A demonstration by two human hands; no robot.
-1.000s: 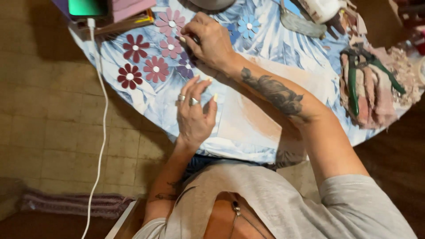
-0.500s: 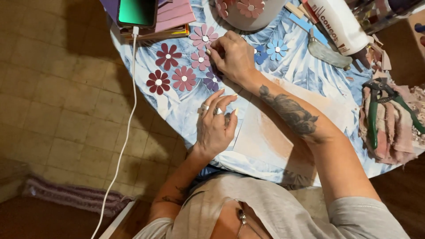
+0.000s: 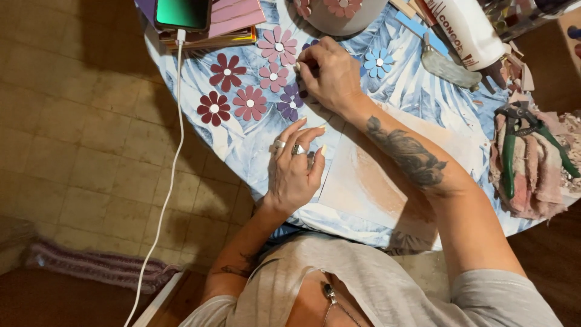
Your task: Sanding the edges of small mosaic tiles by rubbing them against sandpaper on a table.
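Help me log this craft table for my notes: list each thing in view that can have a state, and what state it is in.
right hand: fingers curled down among the flowers
left hand: open, resting on the table, holding nothing
purple flower: flat, beside the right hand
phone: screen lit, white cable plugged in
pliers: lying on a pink cloth, handles apart
white bottle: lying on its side

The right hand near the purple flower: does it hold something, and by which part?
It cannot be told. The right hand rests curled over the table by the purple flower, hiding its fingertips. The left hand holds nothing.
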